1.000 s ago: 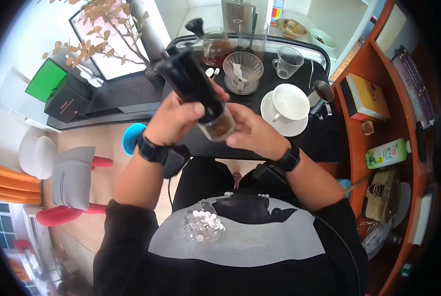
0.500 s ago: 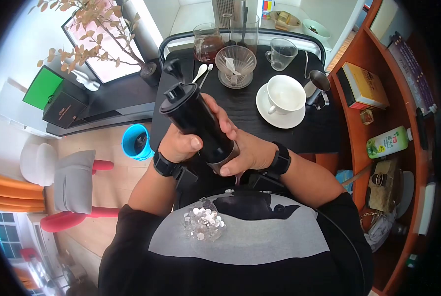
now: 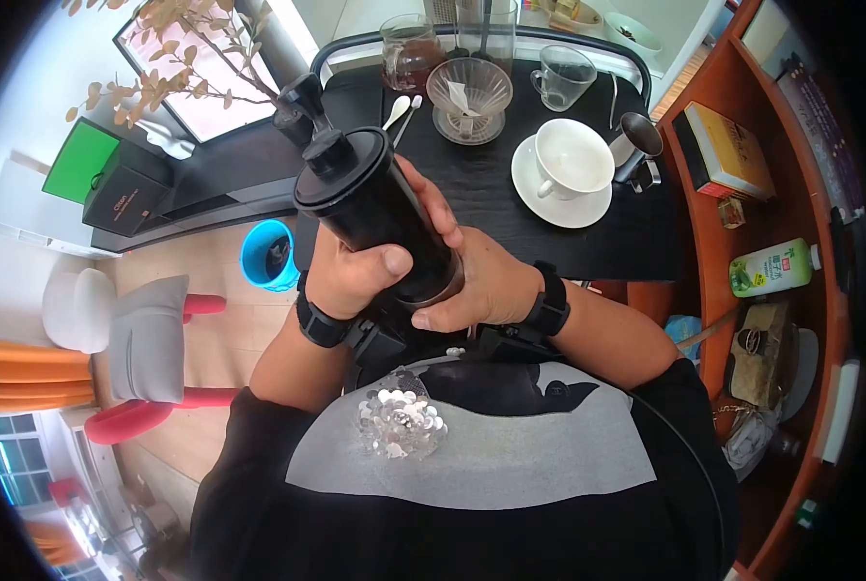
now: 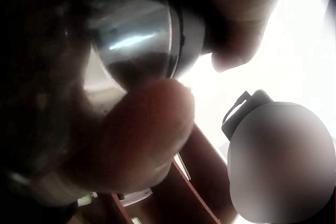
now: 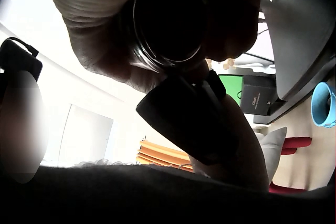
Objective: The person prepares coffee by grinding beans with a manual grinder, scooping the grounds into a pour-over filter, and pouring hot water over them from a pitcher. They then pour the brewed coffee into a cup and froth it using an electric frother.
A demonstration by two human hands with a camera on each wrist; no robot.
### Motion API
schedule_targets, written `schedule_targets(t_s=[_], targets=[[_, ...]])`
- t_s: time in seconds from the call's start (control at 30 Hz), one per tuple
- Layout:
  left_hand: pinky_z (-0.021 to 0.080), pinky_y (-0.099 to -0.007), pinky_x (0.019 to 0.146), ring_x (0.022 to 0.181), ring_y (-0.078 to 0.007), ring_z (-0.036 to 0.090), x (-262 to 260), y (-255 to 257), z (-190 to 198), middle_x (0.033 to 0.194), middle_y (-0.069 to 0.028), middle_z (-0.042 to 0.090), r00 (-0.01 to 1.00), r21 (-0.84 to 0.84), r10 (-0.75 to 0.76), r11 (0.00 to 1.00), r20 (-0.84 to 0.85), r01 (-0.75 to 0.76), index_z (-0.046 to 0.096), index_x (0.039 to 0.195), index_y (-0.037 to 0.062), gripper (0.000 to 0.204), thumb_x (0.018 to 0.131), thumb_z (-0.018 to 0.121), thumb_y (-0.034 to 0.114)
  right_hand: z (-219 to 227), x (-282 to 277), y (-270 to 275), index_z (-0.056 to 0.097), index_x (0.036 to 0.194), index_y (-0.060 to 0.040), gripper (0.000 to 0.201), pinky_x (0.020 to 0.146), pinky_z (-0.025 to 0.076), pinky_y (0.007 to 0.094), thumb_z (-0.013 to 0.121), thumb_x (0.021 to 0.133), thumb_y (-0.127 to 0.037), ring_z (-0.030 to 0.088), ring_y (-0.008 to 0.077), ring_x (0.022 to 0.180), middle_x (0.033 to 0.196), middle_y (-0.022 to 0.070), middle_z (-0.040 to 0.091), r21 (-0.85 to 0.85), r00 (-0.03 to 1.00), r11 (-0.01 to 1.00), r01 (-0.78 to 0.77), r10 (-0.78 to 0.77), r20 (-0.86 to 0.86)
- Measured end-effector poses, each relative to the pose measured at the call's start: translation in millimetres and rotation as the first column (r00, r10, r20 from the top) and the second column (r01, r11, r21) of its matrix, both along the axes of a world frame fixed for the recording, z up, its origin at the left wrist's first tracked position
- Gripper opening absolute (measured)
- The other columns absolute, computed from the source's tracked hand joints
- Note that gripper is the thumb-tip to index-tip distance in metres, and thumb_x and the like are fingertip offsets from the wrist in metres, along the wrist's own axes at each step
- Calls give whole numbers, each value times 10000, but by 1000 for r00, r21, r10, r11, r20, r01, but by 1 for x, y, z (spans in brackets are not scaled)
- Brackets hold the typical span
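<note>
A black hand coffee grinder (image 3: 380, 208) is held tilted over the table's near edge, its top and crank handle (image 3: 302, 102) leaning to the far left. The left hand (image 3: 351, 281) grips the black body, thumb across the near side. Lower down, the right hand (image 3: 491, 281) wraps round the grinder's bottom end, with its thumb along the near side. Most of the clear lower jar (image 4: 136, 35) is covered by the fingers in the head view; its shiny side shows in the left wrist view. From below, the right wrist view shows the round base rim (image 5: 170, 58).
On the black table (image 3: 452, 208) stand a ribbed glass dripper (image 3: 469, 97), a white cup (image 3: 573, 160) on a saucer, a glass cup (image 3: 561, 77), a metal pitcher (image 3: 636, 140), a glass pot (image 3: 411, 58) and two spoons (image 3: 399, 111). A wooden shelf (image 3: 724, 261) borders the right.
The grinder has come from over the table back toward the chest, both hands moving with it. Its clear jar, visible earlier, is now mostly behind the right hand.
</note>
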State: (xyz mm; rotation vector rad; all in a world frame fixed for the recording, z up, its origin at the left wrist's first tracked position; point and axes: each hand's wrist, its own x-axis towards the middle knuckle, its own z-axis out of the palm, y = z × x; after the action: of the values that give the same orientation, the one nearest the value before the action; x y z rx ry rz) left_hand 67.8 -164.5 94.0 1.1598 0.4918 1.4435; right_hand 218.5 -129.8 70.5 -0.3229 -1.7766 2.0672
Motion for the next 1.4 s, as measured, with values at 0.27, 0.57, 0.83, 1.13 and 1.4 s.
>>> schedule_targets(t_s=[0.27,0.57,0.83,1.13,1.4], targets=[[491,-330,711,782,-230,602,3,-4,0,845,-136,569,996,5,86,996,-16,-86,423,1055,8,557,647,705,262,2,-2,-5,518,1050,-1,518,825,427,278,734,602,-149,550,150,912,967,64,575,85,994,990,111,-111,-13],[472,-260,680,726,-128,580,12,2,3,790,-67,598,909,39,373,927,-188,-372,567,857,-13,201,691,640,75,-19,-15,9,477,1101,18,641,819,445,310,756,561,-188,585,212,919,1004,133,587,325,922,874,361,-386,12],[456,-329,837,971,-208,565,-10,6,-2,1029,-137,572,983,0,82,996,-167,-84,471,1140,-22,623,650,742,250,-13,-5,19,407,1228,-16,742,890,401,290,743,579,-146,525,161,1003,1063,89,549,248,981,952,180,-193,27],[461,-287,801,886,-138,569,-8,-5,-7,970,-71,575,918,-9,233,969,-322,-249,527,1030,1,510,608,793,106,-23,-4,14,459,1164,-24,682,867,418,294,762,573,-182,545,178,967,1017,88,575,139,987,977,160,-160,-8],[414,-382,920,1091,-301,515,-8,-4,0,1190,-219,493,997,-82,-81,994,-18,79,252,1338,-14,876,629,751,106,-22,6,24,455,1144,-9,681,852,425,291,770,567,-185,551,162,939,1002,83,576,73,995,996,-46,39,87]])
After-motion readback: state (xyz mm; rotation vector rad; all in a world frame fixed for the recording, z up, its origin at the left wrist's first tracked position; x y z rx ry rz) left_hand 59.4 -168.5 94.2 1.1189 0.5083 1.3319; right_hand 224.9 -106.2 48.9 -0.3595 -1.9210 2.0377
